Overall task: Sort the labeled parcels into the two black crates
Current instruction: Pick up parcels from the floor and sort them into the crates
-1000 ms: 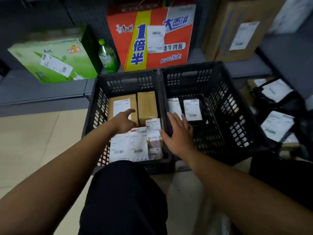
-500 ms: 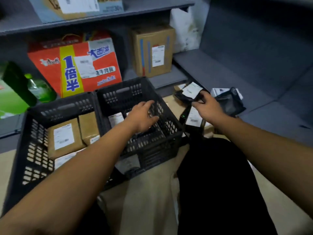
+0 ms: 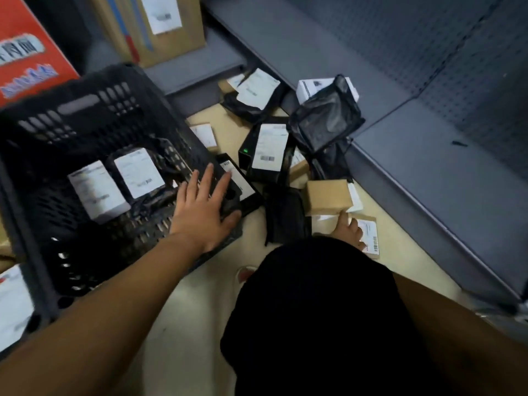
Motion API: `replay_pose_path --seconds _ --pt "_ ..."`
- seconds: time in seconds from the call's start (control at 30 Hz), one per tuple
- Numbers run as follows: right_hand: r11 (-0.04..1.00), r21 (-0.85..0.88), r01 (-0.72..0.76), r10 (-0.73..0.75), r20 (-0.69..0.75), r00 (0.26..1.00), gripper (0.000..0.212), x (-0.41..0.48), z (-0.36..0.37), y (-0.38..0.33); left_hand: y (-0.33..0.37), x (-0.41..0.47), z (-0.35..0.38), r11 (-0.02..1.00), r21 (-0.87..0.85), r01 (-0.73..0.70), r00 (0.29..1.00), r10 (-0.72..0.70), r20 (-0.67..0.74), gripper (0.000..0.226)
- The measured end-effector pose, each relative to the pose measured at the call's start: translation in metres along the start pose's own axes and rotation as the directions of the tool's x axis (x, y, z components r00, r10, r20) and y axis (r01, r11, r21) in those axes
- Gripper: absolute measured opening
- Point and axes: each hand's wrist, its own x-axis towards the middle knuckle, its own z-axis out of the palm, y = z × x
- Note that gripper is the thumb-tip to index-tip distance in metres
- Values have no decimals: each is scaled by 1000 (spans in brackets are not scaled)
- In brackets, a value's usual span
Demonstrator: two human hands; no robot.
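The left hand (image 3: 204,208) lies spread flat over the right rim of the black crate (image 3: 85,110), its fingertips on a black labeled parcel (image 3: 243,187) that leans against the crate's outer wall. The right hand (image 3: 350,231), half hidden by a knee (image 3: 314,281), touches a flat brown parcel (image 3: 368,238) on the floor (image 3: 400,252); I cannot tell if it grips. Sorted parcels (image 3: 137,172) lie inside the crate, and a loose heap (image 3: 271,147) waits at one o'clock. A pick-up looks to be in hand. Next it needs a firm hold, then a carry toward nine o'clock.

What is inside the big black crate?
Two black parcels with white labels lie in the crate, with crumpled black wrapping beside them. The left hand covers the right edge, so anything beneath it is hidden.
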Motion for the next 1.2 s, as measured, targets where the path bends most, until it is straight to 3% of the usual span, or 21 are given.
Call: replay_pose_path --seconds 0.17,0.37,0.53,0.73,0.93,1.07,1.2 --pt "994 -39 103 -105 -72 992 93 48 15 -16 -2 10 23 998 46 -36 995 40 -89 80" --pt "993 -56 104 -105 -4 994 117 105 17 -47 -3 11 30 998 49 -41 989 48 -142 82" --pt "971 -193 144 -153 -37 987 97 103 26 -45 -3 11 34 998 48 -33 992 39 -123 81" --pt "973 -143 183 -184 3 983 97 55 6 -51 -3 9 23 999 -23 -23 998 22 -50 92" --pt "949 -87 302 -307 -47 951 94 -30 -63 -70 -7 -1 -21 905 -424 37 995 5 99 96" --pt "872 89 482 -478 -64 876 94 -89 -119 -103 -30 -40 -70 916 -402 -12 980 90 175 71" --pt "749 219 625 -637 -23 771 81 -158 -153 -156 -70 -98 -126 912 -409 14 978 73 197 65"
